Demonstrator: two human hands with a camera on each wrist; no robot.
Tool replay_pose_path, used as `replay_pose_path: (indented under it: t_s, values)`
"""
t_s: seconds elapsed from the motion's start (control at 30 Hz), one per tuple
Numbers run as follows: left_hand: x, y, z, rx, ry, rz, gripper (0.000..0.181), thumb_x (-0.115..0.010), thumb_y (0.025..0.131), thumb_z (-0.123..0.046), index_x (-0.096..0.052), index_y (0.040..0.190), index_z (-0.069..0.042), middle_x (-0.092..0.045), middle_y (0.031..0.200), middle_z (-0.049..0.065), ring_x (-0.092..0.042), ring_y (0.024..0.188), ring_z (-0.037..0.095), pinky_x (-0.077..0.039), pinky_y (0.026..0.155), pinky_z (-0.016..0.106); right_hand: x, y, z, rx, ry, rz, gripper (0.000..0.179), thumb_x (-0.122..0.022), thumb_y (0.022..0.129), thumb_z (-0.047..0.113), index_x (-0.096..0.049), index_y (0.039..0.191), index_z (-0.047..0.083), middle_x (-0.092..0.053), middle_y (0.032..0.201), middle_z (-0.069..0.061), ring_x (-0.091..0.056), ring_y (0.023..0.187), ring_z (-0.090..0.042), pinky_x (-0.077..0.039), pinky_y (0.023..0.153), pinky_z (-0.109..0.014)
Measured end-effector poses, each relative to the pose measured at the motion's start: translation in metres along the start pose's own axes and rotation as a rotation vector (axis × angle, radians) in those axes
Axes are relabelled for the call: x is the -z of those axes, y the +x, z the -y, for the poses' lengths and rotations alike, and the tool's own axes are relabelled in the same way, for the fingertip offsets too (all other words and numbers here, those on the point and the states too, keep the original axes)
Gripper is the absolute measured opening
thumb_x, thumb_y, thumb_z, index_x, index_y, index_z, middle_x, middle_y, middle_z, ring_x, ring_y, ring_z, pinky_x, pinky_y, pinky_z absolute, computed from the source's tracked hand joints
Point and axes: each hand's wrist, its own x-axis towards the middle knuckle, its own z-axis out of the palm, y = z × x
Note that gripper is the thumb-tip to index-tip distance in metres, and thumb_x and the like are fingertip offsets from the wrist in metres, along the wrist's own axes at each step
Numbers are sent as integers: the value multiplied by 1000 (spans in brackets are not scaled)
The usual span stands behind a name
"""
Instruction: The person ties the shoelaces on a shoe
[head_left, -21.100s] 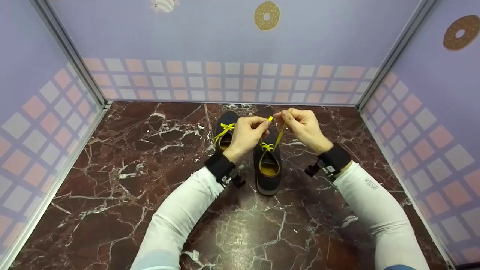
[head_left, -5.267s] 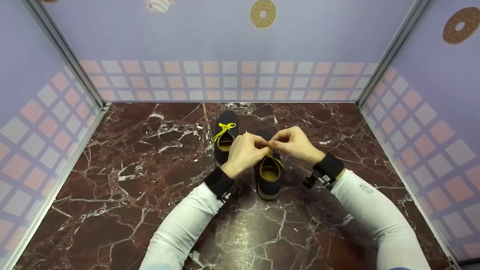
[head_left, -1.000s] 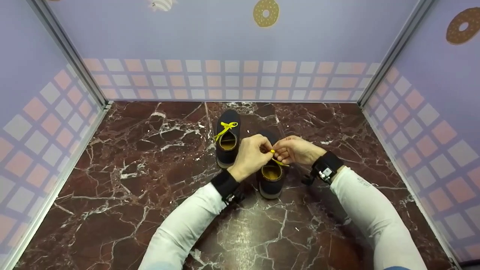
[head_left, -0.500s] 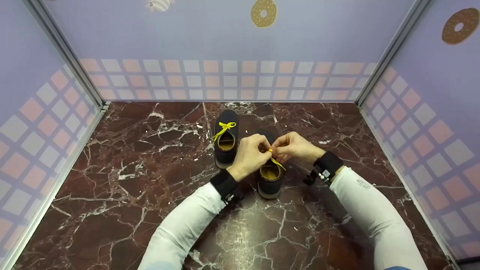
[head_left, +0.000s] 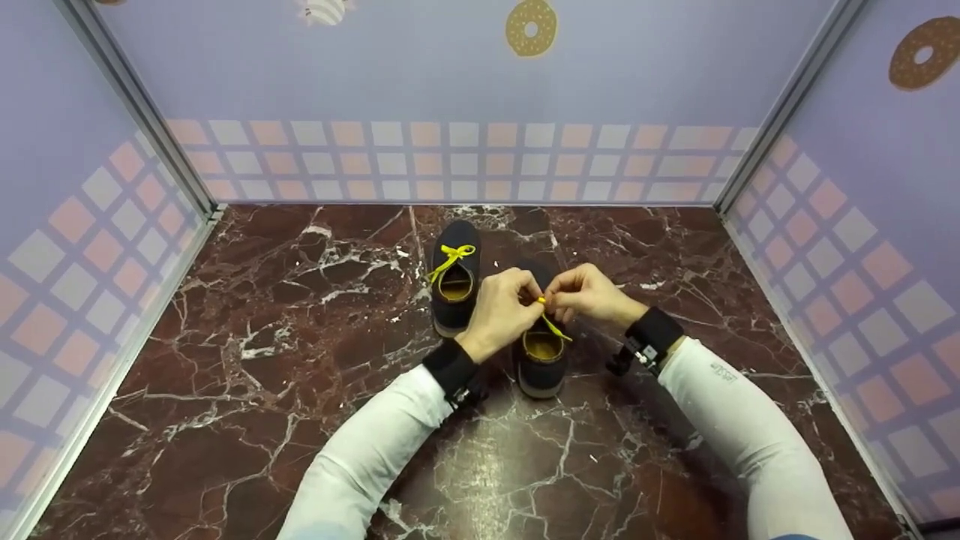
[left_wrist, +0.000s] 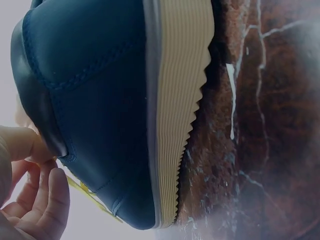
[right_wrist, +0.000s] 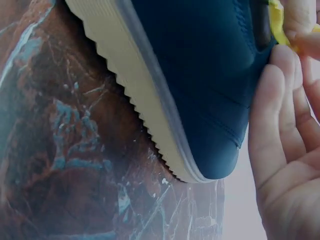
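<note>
A dark shoe (head_left: 541, 379) with a yellow lace stands on the floor, toe pointing away. My left hand (head_left: 499, 309) pinches the yellow shoelace (head_left: 553, 328) between thumb and forefinger above the shoe's tongue. Close against it, my right hand (head_left: 594, 296) pinches the same lace at the knot; the knot itself is mostly hidden by fingers. One lace end hangs over the shoe's opening. In the left wrist view the shoe's side (left_wrist: 100, 115) fills the middle. Yellow lace (right_wrist: 276, 22) shows at my right fingers in the right wrist view.
To the left stands the matching dark shoe (head_left: 459, 234), its yellow lace tied in a bow (head_left: 454, 257). Reddish marbled flooring (head_left: 300, 405) lies under both. Lilac panels with checks (head_left: 480, 161) enclose the back and both sides.
Compared with the oldest frame, both hands are lower and nearer the shoe, and the lace is no longer drawn up high. Within the last second my right fingers shifted slightly at the knot.
</note>
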Motion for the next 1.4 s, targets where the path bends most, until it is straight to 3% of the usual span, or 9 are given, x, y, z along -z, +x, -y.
replay_pose_path:
  t_s: [0.23,0.37,0.47,0.77,1.03,1.17,1.4]
  values:
    - [-1,-2,2,-41,6,-49,8,-83,83,-1,-78,84,-8,-78,85,7,-74,77,21,-56,73,29,0,1,0,-115,92,12,18,-61,109,4,-78,107,-2,-81,84,2,-77,68,-9,-67,66,-28]
    - [-1,-4,1,-67,2,-58,9,-82,84,0,-77,85,-7,-77,85,7,-74,77,21,-57,73,29,1,1,0,-166,134,4,18,-68,108,5,-79,118,-5,-82,85,2,-77,69,-9,-66,66,-26]
    - [-1,-4,1,-77,4,-59,10,-82,85,0,-76,84,-7,-77,85,7,-73,77,21,-58,73,29,0,1,1,-169,143,1,20,-70,107,4,-80,121,-7,-82,84,3,-77,69,-8,-65,65,-24]
    - [1,-4,3,-67,-15,-48,7,-80,86,0,-79,86,-7,-79,86,8,-77,80,24,-64,75,35,-3,1,3,-145,124,-33,18,-62,108,4,-79,102,3,-77,80,2,-75,65,-9,-65,63,-25]
    - [14,0,6,-74,-26,-3,4,-84,90,-10,-86,92,-7,-83,90,8,-78,81,24,-62,76,39,-2,-1,11,-156,131,-25,21,-57,113,8,-72,100,4,-74,82,-1,-74,66,-10,-64,62,-24]
    - [17,0,6,-38,-13,28,3,-84,91,-10,-83,90,-8,-84,90,7,-75,79,23,-58,74,36,1,-1,13,-149,88,19,20,-53,114,9,-69,102,4,-71,82,-1,-74,67,-11,-65,64,-25]
    - [20,1,6,94,-8,75,5,-82,92,-13,-85,89,-10,-85,85,4,-74,74,20,-52,71,31,5,-3,12,-157,22,45,18,-50,109,8,-65,105,-1,-70,78,-1,-75,69,-13,-68,69,-33]
